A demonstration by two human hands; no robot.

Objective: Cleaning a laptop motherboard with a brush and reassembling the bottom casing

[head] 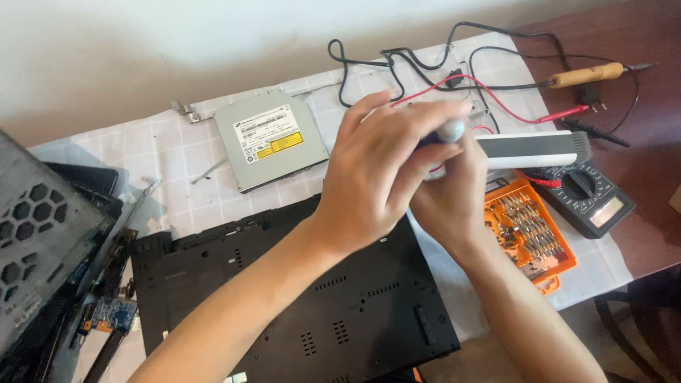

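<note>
Nearest the camera lies the black laptop base (319, 298), underside up, on a white checked cloth (156, 152) that covers most of the dark wooden counter (638, 42). At the left edge, a grey vented panel (35, 234) and loose black parts are stacked up. Above the laptop base, both hands meet. The left hand (376, 170) has its fingers curled around the top of a screwdriver (448, 131), thumb and fingertips pinching its silver cap. The right hand (454, 191) sits just behind and below, closed on the same tool; its fingertips are hidden. Right of the hands, an orange bit case (532, 234) lies open, with a black multimeter (589, 198) beside it. Farther back, a silver disc drive (269, 138), tangled black and red leads, and a wooden-handled soldering iron (589, 74) lie before a pale wall (142, 42).
</note>
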